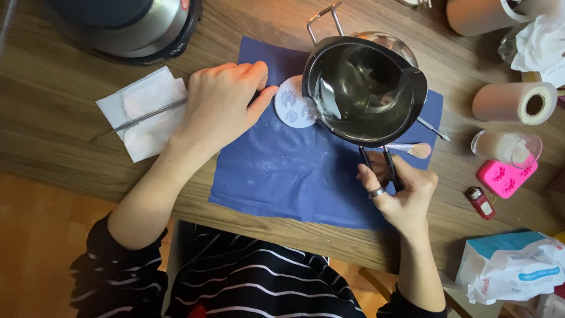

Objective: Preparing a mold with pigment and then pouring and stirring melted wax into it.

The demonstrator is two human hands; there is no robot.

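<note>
down on the wooden table [70, 141], the right hand [400, 191] is curled tight around the thin black handle of a dark metal pouring pot [365, 88], thumb and fingers pinching it, a ring on one finger. the pot is held tilted over the far right part of a blue sheet [288, 176], its spout side lying over the edge of a small round white mould [292, 103] with flower shapes in it. the left hand [220, 106] lies palm down, fingers loosely bent, thumb tip touching the mould's left rim and steadying it; it grips nothing.

the mould sits on the upper middle of the blue sheet, between the left hand and the pot. the near half of the sheet lies bare, reaching close to the table's front edge, which runs just by both forearms.

left of the left hand a white paper napkin [147, 112] carries a thin metal tool [138, 121], partly under the wrist. a round steel appliance [129, 26] stands at the far left. a glass bowl [391, 44] peeks out behind the pot, and a small spatula [412, 149] lies just under it. to the right, close together, stand a roll of pale tape [515, 101], a small glass cup [506, 147], a pink mould [506, 178], a red lighter [481, 202] and a tissue pack [512, 265].
</note>
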